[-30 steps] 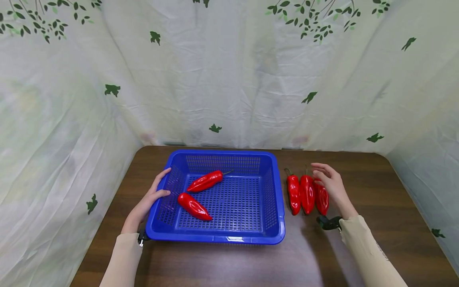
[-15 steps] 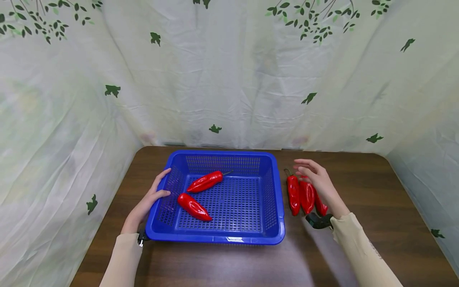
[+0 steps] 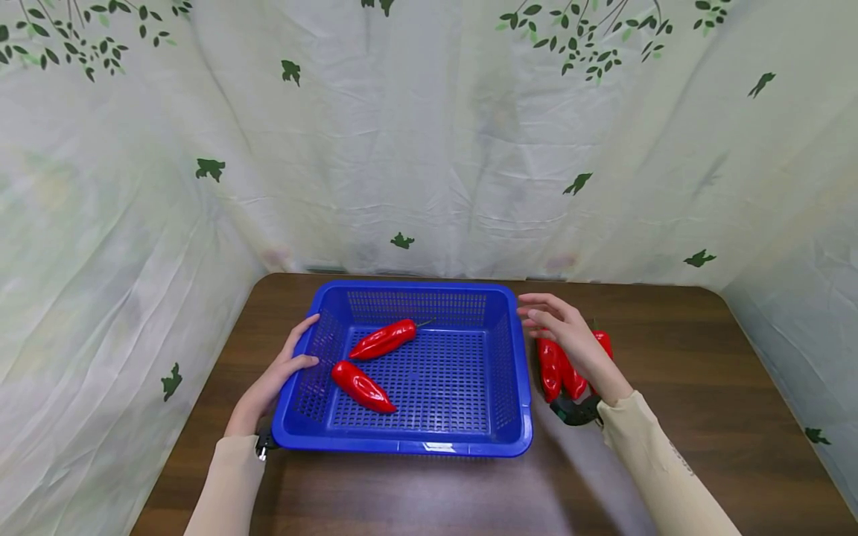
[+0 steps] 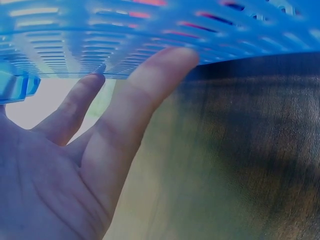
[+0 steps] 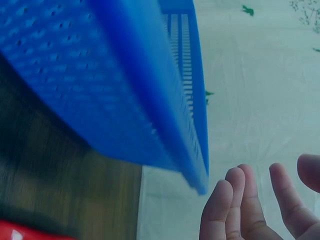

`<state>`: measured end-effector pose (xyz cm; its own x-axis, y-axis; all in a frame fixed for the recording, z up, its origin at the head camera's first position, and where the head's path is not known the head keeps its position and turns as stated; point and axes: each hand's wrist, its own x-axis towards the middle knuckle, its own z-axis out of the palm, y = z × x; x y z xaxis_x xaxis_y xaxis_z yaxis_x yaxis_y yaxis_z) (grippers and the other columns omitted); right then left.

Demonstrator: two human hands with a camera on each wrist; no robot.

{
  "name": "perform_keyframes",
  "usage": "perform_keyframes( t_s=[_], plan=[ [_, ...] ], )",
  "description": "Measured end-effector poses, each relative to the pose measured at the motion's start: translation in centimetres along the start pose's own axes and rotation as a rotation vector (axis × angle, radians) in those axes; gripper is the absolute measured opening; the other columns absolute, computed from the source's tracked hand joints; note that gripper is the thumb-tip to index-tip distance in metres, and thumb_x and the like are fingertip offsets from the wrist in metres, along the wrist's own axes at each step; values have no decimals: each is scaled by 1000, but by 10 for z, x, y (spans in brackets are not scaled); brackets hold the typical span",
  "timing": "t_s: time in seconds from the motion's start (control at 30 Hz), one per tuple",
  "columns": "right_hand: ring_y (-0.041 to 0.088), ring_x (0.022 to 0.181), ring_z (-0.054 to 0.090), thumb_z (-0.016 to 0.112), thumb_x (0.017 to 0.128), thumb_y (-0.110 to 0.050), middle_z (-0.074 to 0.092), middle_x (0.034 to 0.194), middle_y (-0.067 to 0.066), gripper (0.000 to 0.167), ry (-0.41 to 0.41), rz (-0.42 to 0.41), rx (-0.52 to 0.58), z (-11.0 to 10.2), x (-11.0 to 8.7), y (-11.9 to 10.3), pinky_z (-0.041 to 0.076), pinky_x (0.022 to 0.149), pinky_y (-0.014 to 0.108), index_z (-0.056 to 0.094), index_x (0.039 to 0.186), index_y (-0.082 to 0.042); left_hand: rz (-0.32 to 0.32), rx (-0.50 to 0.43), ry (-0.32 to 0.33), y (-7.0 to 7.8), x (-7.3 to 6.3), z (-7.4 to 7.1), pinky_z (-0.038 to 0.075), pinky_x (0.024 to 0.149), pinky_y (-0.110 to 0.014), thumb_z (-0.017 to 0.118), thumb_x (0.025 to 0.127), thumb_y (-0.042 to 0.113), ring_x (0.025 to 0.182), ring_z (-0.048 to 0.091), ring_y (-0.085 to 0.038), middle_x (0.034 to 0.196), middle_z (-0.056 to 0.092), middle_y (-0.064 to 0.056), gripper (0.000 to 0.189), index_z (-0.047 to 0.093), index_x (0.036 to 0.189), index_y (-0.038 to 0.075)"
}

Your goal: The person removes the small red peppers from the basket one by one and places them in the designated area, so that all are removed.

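A blue plastic basket [image 3: 436, 380] with slotted walls stands on the table, two red peppers [image 3: 383, 339] lying in its left part. My left hand [image 3: 271, 376] rests at the basket's left rim. In the left wrist view its thumb [image 4: 145, 95] and a finger [image 4: 75, 105] reach out straight against the slotted blue plastic. At the basket's far right corner is my right hand [image 3: 563, 331], fingers extended and holding nothing. The right wrist view has its fingertips [image 5: 245, 180] just apart from the rim. Below this hand lie three more red peppers [image 3: 549, 368], partly covered by hand and wrist.
Brown wooden table [image 3: 677, 365] extends around the basket. A pale curtain [image 3: 442, 149] with green leaf and bird prints hangs behind the table and along both sides. A dark wrist device [image 3: 573, 411] sits under the right wrist, above the peppers.
My right hand has moved left, from above the rightmost pepper across the row to the basket's right rim. Left hand, basket and peppers have stayed put.
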<state>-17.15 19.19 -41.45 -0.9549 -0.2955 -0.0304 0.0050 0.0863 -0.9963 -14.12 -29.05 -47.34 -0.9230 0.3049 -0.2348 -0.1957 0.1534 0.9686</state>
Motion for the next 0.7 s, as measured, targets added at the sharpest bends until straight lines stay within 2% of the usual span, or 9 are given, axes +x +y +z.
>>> perform_keyframes(
  t_s=[0.2, 0.3, 0.53, 0.7],
  plan=[
    [40, 113, 52, 50, 99, -18, 52, 129, 25, 40, -41, 8, 10, 12, 3, -5, 49, 89, 35, 47, 135, 1, 5, 4, 0, 0, 0, 0, 45, 89, -54, 41, 97, 14, 127, 26, -52, 153, 1, -18, 67, 9, 151, 38],
    [41, 114, 52, 51, 99, -18, 52, 130, 24, 41, -63, 11, 20, 19, 5, -8, 48, 90, 37, 47, 135, 1, 6, 5, -6, 0, -1, 1, 45, 89, -55, 42, 97, 14, 127, 26, -53, 153, 1, -19, 68, 9, 151, 37],
    [27, 106, 59, 52, 98, -16, 55, 127, 20, 38, -108, 15, 19, 37, 12, -10, 48, 91, 42, 50, 132, 0, 3, -4, -14, 3, -2, 2, 45, 88, -56, 43, 97, 15, 126, 26, -54, 153, 0, -19, 68, 7, 152, 36],
    [29, 107, 58, 52, 98, -17, 55, 127, 21, 39, -153, 34, 9, 52, 17, -11, 46, 92, 45, 49, 134, 0, 6, -9, -17, 1, -1, 1, 45, 88, -57, 42, 98, 14, 126, 26, -54, 153, 0, -20, 68, 8, 152, 37]
  ],
)
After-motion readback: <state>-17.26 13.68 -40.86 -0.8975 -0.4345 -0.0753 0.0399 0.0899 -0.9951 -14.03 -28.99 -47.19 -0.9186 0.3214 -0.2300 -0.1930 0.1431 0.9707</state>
